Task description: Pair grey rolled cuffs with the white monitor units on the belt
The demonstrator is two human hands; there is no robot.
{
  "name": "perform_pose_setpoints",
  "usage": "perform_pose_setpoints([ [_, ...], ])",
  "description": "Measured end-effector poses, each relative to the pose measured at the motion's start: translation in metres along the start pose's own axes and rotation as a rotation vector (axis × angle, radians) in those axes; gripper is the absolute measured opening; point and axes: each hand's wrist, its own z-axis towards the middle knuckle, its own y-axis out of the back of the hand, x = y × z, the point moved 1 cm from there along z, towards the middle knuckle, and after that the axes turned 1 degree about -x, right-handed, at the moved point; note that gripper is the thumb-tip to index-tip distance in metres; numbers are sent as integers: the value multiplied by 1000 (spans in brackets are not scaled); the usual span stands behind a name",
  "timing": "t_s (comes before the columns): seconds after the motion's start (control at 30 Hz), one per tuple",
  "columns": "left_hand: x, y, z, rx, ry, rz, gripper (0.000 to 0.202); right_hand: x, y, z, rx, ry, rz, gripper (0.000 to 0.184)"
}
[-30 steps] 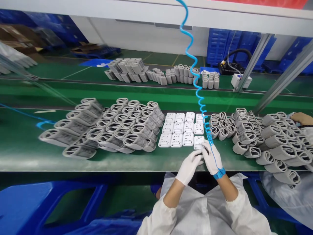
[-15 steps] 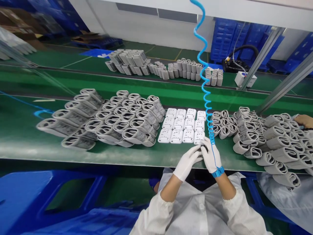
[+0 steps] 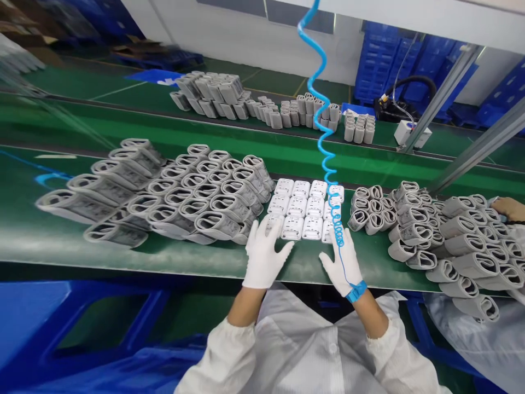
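Both of my hands wear white gloves. My left hand [image 3: 264, 254] lies open, fingers spread, its tips on the front left white device of a block of white square devices [image 3: 305, 207]. My right hand [image 3: 343, 262] is open too, fingers stretched toward the front right white device. A blue wrist strap [image 3: 356, 291] sits on my right wrist, and its blue coiled cord [image 3: 324, 131] rises up over the devices. Neither hand holds anything.
Grey rolled cuffs lie heaped left [image 3: 180, 194] and right [image 3: 435, 230] of the devices on the green bench [image 3: 61, 241]. More grey cuffs [image 3: 266, 106] sit on the far green belt. Another person's hand [image 3: 508, 208] shows at the right edge. Blue crates stand below left.
My hands were together, closed over something small at the front right of the device block. They have parted and opened, the left hand sliding left to the block's front left corner.
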Motion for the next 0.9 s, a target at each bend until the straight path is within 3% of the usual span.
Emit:
perform_pose_setpoints([
  [0.23, -9, -4, 15, 249, -38, 179, 64, 10, -7, 12, 13, 53, -83, 77],
  [0.53, -12, 0, 18, 275, -57, 113, 74, -1, -17, 32, -52, 52, -65, 71],
  [0.67, -19, -5, 26, 238, -54, 83, 61, -1, -17, 34, -51, 51, -81, 71],
  [0.77, -27, -18, 57, 222, -146, -17, 54, 0, -16, 34, -36, 39, -93, 74],
  [0.9, -49, -45, 131, 295, -256, -117, 56, 3, -14, 36, -24, 33, -121, 74],
])
